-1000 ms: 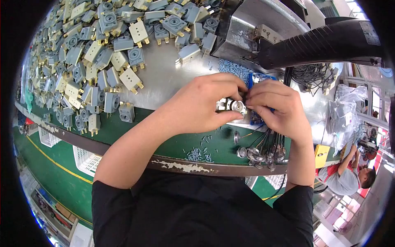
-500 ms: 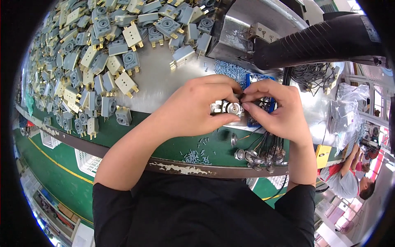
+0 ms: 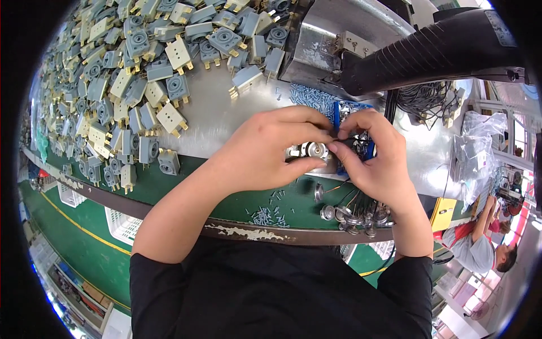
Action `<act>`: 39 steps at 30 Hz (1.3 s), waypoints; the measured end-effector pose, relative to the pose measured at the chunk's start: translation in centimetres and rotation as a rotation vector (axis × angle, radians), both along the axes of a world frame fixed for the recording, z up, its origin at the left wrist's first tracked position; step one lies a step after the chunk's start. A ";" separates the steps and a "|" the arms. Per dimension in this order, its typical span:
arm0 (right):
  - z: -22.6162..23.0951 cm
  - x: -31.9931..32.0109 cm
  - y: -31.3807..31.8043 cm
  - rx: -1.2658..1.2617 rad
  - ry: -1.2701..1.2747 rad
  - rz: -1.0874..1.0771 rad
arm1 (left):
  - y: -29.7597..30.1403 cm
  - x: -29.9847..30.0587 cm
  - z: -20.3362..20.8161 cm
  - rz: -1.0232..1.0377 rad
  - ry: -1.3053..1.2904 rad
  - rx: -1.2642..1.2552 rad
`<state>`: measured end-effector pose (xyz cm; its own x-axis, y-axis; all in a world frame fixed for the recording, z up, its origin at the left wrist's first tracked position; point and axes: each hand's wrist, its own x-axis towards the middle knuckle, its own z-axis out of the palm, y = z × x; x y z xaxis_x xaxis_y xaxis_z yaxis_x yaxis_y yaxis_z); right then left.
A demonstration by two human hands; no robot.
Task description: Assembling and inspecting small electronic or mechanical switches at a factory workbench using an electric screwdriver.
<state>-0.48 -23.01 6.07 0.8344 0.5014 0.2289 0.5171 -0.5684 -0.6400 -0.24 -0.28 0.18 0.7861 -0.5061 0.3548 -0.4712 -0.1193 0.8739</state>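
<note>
My left hand (image 3: pixel 265 148) is closed around a small pale housing with a round metal part (image 3: pixel 315 150) facing up, thumb at its near side and fingers over its far side. Close against it on the right, my right hand (image 3: pixel 381 155) pinches a thin black wire (image 3: pixel 353 139) between thumb and forefinger. The wire's end is hidden between the fingertips of both hands. Below the right hand, several round metal pieces on black wires (image 3: pixel 344 214) lie at the bench's front edge. A blue tray (image 3: pixel 337 116) of small metal parts sits behind the hands, partly covered.
Many grey and cream plug housings (image 3: pixel 135 85) are heaped at the left. Loose screws lie behind the hands (image 3: pixel 313 100) and on the green front strip (image 3: pixel 265 217). A black-handled machine (image 3: pixel 429 53) juts in at upper right. Another person (image 3: pixel 480 248) sits far right.
The right fingertips have shifted slightly, and more of the black wire shows between them. The left hand keeps its hold on the housing. The view has moved a little.
</note>
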 end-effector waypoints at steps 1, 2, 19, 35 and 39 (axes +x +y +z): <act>0.0 -0.3 -0.1 0.073 0.005 0.000 | 0.0 -0.1 -0.1 0.000 0.007 -0.009; 0.1 -0.5 -0.3 0.147 0.011 -0.001 | 0.0 -0.1 -0.2 -0.001 0.015 -0.017; 6.5 10.2 1.7 0.993 0.301 0.473 | 0.3 0.5 0.3 -0.053 -0.027 0.000; 7.2 10.7 2.3 0.784 -0.083 -0.013 | 0.3 0.8 0.7 -0.063 0.001 0.016; 7.3 10.4 3.4 0.718 -0.083 -0.135 | 0.4 0.8 0.8 -0.064 0.012 0.024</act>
<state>9.96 -19.63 13.36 0.8439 0.0981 0.5275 0.5353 -0.0858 -0.8403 0.55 0.14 0.95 0.7561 -0.5634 0.3330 -0.4683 -0.1103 0.8766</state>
